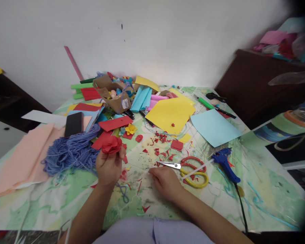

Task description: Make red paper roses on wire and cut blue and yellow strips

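My left hand [109, 167] is closed around the base of a red paper flower [112, 145], with its layered petals facing up. My right hand [165, 181] rests on the table with its fingers curled in, and nothing shows in them. Just beyond it lies a pair of scissors [176, 165] with one red and one yellow handle, the blades pointing left. Red paper scraps [162, 139] are strewn past both hands. A small yellow paper flower [130, 129] lies behind the red one.
Blue yarn [71, 152] is heaped at the left, beside a dark phone [74, 124] and peach paper [27, 152]. A blue glue gun [226, 166] with a cord lies at the right. Yellow paper [170, 113], light blue paper [215, 127] and a cardboard box [113, 96] are farther back.
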`<state>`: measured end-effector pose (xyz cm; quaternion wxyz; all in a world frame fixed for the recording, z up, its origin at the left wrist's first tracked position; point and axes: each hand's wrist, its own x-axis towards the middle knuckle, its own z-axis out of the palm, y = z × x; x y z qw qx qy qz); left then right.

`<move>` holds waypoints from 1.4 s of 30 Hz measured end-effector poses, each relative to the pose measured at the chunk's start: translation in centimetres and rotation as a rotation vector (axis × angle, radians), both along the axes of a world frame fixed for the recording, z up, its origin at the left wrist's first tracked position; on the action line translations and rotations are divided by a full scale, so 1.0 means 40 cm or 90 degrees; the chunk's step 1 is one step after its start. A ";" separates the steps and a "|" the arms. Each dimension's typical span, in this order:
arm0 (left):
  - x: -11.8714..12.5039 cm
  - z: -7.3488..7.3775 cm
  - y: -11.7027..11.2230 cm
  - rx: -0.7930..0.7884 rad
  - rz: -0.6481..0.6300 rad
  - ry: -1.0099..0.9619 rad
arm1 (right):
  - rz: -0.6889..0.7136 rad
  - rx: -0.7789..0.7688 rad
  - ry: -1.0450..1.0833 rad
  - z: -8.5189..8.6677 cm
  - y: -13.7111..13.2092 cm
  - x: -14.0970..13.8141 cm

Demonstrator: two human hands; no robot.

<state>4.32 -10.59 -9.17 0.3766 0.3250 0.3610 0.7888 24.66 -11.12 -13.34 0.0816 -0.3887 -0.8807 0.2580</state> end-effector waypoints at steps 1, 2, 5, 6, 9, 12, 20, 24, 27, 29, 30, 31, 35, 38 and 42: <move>0.005 0.001 -0.005 0.012 -0.001 0.029 | -0.002 -0.003 -0.001 0.000 0.001 0.000; 0.009 0.001 -0.009 0.021 -0.003 0.056 | -0.003 -0.006 -0.003 0.000 0.001 0.000; 0.016 -0.004 -0.018 0.031 0.005 0.129 | -0.005 -0.011 -0.010 0.000 0.004 -0.002; 0.016 -0.009 -0.020 0.031 0.012 0.150 | -0.006 -0.013 -0.013 0.000 0.005 -0.003; 0.008 -0.035 -0.029 0.020 0.023 0.204 | -0.010 -0.016 -0.019 0.000 0.007 -0.006; -0.007 -0.070 -0.038 0.000 0.036 0.274 | -0.008 -0.019 -0.015 -0.001 0.007 -0.006; -0.028 -0.098 -0.047 0.002 0.056 0.400 | -0.012 -0.015 -0.017 -0.007 0.007 -0.006; -0.023 -0.095 -0.043 0.004 0.055 0.424 | -0.009 -0.012 -0.018 -0.007 0.007 -0.006; -0.022 -0.089 -0.043 0.008 0.059 0.450 | -0.004 -0.012 -0.017 -0.007 0.005 -0.005; -0.023 -0.084 -0.044 0.012 0.065 0.472 | 0.000 -0.012 -0.014 -0.007 0.004 -0.004; -0.025 -0.082 -0.044 0.014 0.068 0.485 | 0.002 -0.011 -0.014 -0.007 0.004 -0.004; -0.026 -0.080 -0.045 0.015 0.070 0.498 | 0.003 -0.010 -0.013 -0.007 0.004 -0.003; -0.026 -0.070 -0.047 0.002 0.071 0.547 | 0.008 -0.011 -0.009 -0.004 0.005 -0.004; -0.020 -0.058 -0.046 -0.016 0.072 0.576 | 0.007 -0.012 -0.010 -0.002 0.005 -0.005; -0.008 -0.037 -0.037 -0.031 0.055 0.612 | 0.006 -0.012 -0.013 -0.003 0.005 -0.004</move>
